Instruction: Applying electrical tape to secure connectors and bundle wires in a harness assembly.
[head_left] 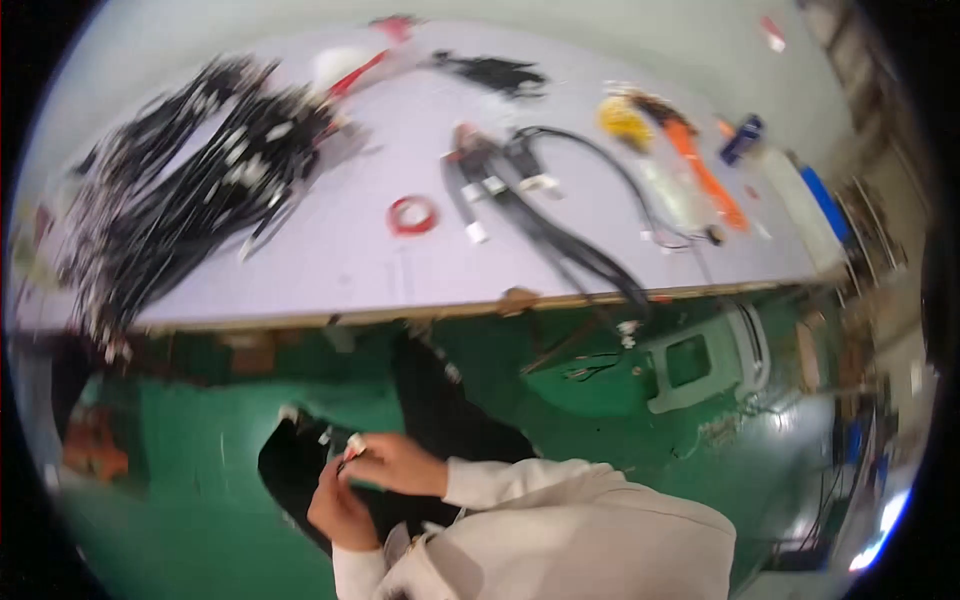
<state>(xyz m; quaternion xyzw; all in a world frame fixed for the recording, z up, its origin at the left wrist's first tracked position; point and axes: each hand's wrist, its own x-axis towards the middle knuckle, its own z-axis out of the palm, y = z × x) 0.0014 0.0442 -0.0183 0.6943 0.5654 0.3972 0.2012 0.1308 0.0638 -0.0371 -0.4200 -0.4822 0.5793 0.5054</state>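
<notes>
White connector (356, 443) seems pinched by the right hand (408, 466).

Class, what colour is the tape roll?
The tape roll is red, seen best in the head view.

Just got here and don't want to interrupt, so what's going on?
A person has both hands together, on the near side of a table. The right hand seems to hold a small white connector; the left hand meets it at the fingertips, though blur hides its exact grip. On the table, a large heap of black cables lies at left, a red ring-shaped roll nearer the middle, and another black bundle trails over the near edge.
</notes>
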